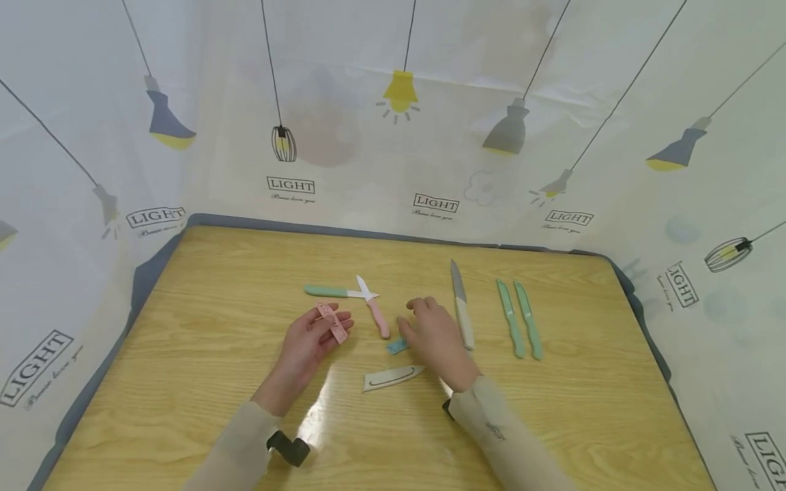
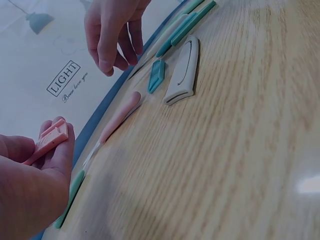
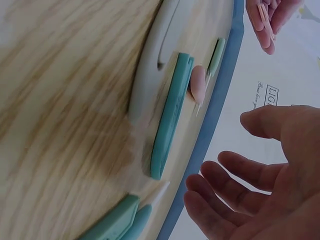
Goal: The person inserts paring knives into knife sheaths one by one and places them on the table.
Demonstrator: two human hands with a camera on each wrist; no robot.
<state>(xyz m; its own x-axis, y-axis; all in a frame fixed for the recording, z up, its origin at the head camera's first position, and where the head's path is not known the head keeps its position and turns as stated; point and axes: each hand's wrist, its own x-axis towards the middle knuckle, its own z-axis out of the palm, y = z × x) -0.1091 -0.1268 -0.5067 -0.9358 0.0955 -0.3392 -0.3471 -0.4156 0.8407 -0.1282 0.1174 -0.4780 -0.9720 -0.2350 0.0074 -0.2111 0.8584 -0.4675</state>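
Note:
My left hand [image 1: 297, 351] pinches a flat pink blade cover [image 1: 332, 322] between thumb and fingers, lifted off the table. Just right of it lies a pink-handled knife [image 1: 377, 319], its bare white blade crossing that of a green-handled knife [image 1: 325, 291]. My right hand [image 1: 441, 344] hovers with loosely bent fingers and nothing in them; in the right wrist view its fingers [image 3: 230, 192] stand apart. Partly hidden under it in the head view is a teal blade cover [image 2: 156, 76]. Nearer the front lies a white knife sheath [image 1: 389, 378] with a slot.
A large white-handled knife [image 1: 463, 317] with a bare grey blade lies right of my right hand. Two green knives [image 1: 510, 317] lie side by side farther right. The wooden table [image 1: 215, 286] meets a printed curtain [image 1: 350, 204] at the back and sides.

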